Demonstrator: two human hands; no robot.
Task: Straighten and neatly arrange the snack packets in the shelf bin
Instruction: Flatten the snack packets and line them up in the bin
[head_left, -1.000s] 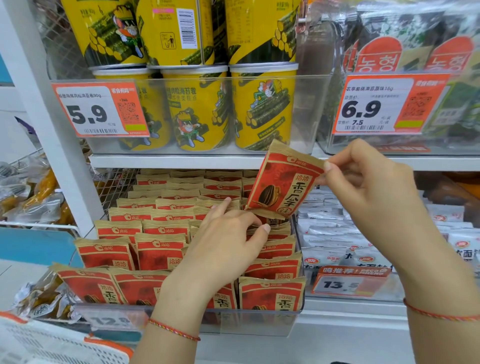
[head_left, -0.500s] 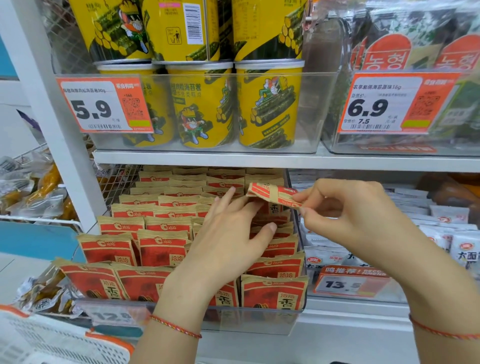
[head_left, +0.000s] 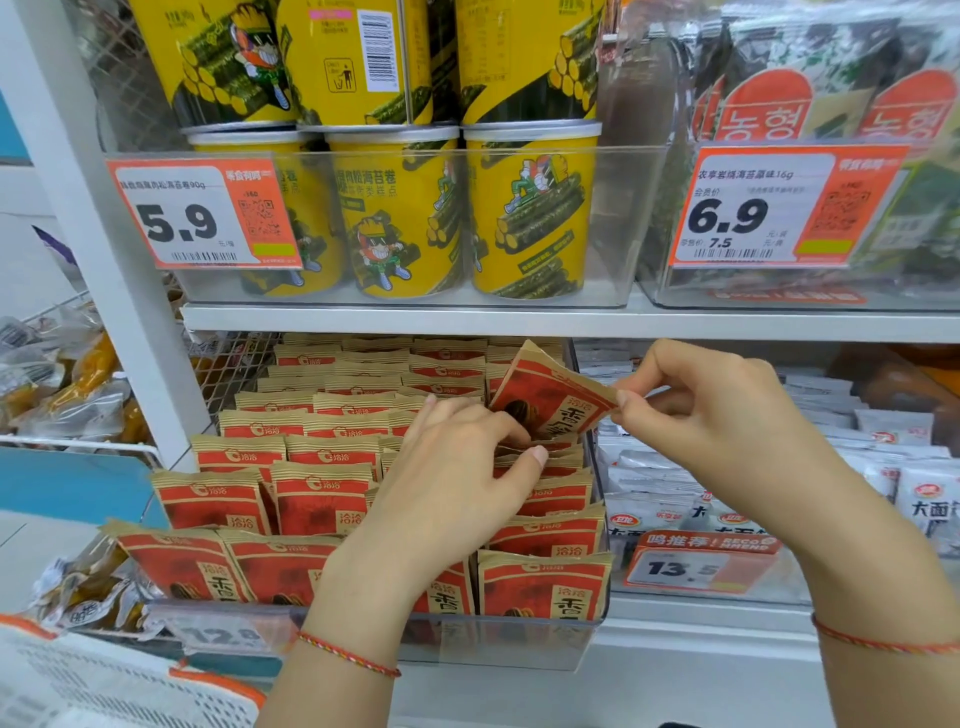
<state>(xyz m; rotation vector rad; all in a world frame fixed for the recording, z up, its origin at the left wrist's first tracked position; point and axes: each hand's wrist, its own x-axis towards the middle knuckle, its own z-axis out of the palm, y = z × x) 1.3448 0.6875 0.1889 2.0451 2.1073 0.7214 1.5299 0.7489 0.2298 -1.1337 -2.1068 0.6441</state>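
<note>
Red-and-tan snack packet (head_left: 553, 397) tilted over bin's (head_left: 498, 642) right column | right hand (head_left: 722, 415) grip pinches its corner | left hand (head_left: 457, 483) fingers parting the row | other rows upright; slotting remains

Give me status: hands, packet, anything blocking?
Right hand pinches the loose red packet, tilted above the right row. Left hand fingers press into the packets below it. Clear bin rows tight; no obstruction seen.

Two hands (head_left: 457, 483), six yellow cans (head_left: 530, 208)
</note>
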